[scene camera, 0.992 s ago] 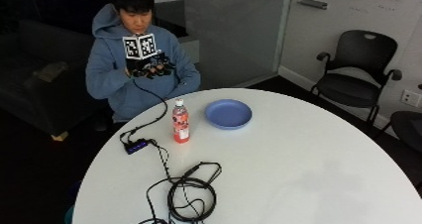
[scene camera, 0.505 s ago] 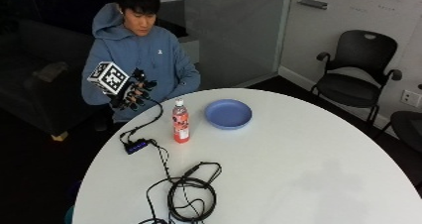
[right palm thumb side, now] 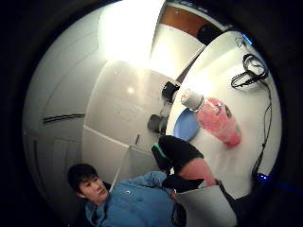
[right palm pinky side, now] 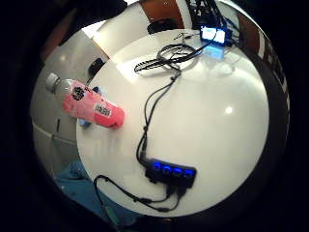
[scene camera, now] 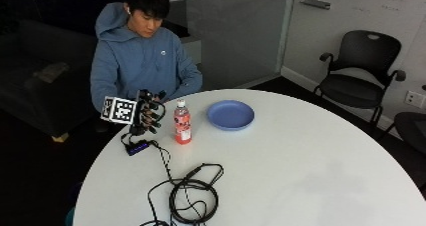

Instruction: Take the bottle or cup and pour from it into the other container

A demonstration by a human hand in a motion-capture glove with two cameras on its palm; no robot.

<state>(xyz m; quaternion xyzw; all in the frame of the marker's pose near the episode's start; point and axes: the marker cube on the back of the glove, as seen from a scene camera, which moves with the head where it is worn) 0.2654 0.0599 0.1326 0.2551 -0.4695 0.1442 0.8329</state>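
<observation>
Since the earlier frames the gloved right hand [scene camera: 148, 115] has dropped from chest height to table level and now hangs just beside the pink bottle [scene camera: 182, 127], palm turned toward it but apart from it; the fingers look spread and relaxed, holding nothing. That reads as the reach closing in, with the grasp itself not yet made, so the pour is all ahead. By size: one round white table [scene camera: 299, 166] carries everything; one blue plate [scene camera: 230, 114] lies near the bottle on the side away from the hand (it appears to be the only receiving container in sight, a shallow one at that); one loose coil of black cable [scene camera: 190, 196] sprawls toward the table's near edge; one bottle stands upright, capped in white, its pink contents filling it nearly to the neck; and one small black hub [scene camera: 138, 147] with blue lights sits at the table edge below the hand. The other hand is not visible.
</observation>
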